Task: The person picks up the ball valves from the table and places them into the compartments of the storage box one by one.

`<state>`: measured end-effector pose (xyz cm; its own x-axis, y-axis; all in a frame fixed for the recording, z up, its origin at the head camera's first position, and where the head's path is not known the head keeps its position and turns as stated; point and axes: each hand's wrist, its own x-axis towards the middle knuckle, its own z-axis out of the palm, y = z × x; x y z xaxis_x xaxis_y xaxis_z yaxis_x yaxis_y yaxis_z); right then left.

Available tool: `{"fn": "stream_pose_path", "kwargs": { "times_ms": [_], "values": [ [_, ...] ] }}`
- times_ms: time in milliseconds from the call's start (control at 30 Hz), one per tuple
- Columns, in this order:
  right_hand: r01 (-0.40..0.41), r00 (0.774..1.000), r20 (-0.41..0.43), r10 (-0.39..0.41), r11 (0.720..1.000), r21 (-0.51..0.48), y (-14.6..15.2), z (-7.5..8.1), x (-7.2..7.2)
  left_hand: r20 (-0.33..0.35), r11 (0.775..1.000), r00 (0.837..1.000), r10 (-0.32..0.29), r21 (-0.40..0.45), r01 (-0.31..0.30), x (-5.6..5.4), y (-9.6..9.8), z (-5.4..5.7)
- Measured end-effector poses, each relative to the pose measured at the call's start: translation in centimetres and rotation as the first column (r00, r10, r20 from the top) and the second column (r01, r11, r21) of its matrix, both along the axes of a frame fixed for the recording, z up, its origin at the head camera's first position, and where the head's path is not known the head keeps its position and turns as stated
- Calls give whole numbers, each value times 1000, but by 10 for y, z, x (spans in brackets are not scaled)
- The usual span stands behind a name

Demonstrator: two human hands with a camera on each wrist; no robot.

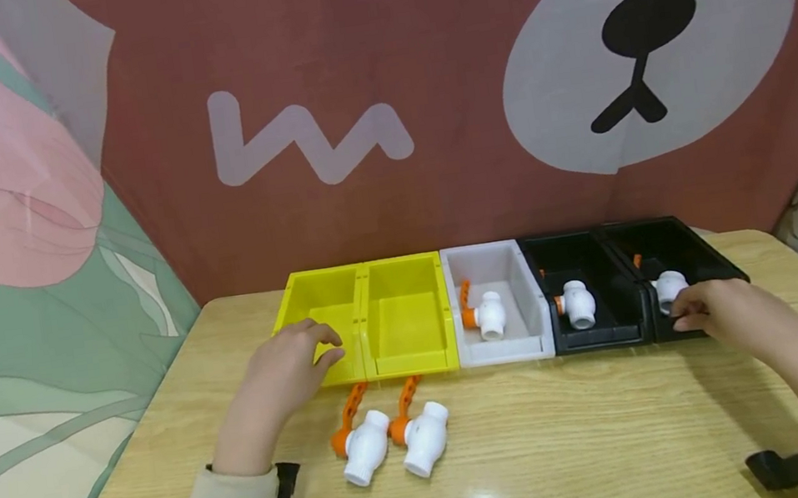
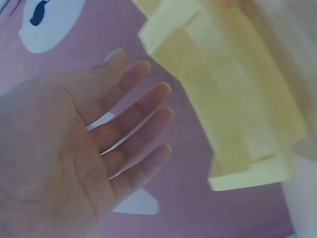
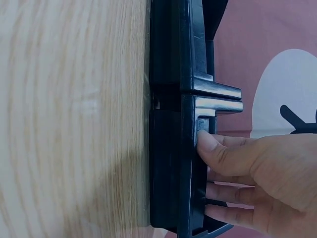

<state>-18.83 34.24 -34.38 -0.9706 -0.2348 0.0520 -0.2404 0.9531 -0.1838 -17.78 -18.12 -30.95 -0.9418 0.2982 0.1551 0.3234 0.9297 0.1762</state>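
My left hand (image 1: 287, 363) hovers over the front of the leftmost yellow bin (image 1: 321, 293), fingers relaxed and holding nothing. The left wrist view shows its palm (image 2: 64, 144) and spread fingers beside a yellow bin (image 2: 218, 94). At the far right, my right hand (image 1: 725, 311) reaches over the front rim of the end black bin (image 1: 719, 261). Its fingertips overlap the lower end of a white ball valve (image 1: 671, 286) lying inside. In the right wrist view, the thumb (image 3: 210, 144) is at the bin's front rim (image 3: 187, 163), with the other fingertips hidden behind it.
Two white ball valves with orange handles, one left (image 1: 367, 448) and one right (image 1: 427, 440), lie on the wooden table (image 1: 582, 435). More valves lie in the grey bin (image 1: 505, 350) and the other black bin (image 1: 610, 335). A printed cloth (image 1: 464, 165) hangs behind the row.
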Motion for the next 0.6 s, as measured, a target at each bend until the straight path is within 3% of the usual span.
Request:
{"fn": "stream_pose_path", "kwargs": {
  "times_ms": [200, 400, 600],
  "values": [
    [20, 999, 29, -20, 1000, -20, 2, -2, -1, -6, 999, 999, -38, -9, 38, 9, 13, 11],
    [13, 1000, 27, -13, 1000, -23, 2, -5, -1, 11, 997, 997, -75, -6, 75, 18, 26, 14],
    [10, 1000, 9, -9, 1000, -29, 1, -3, -1, 11, 986, 987, -163, -19, 163, 25, 36, 15]
  ]
}}
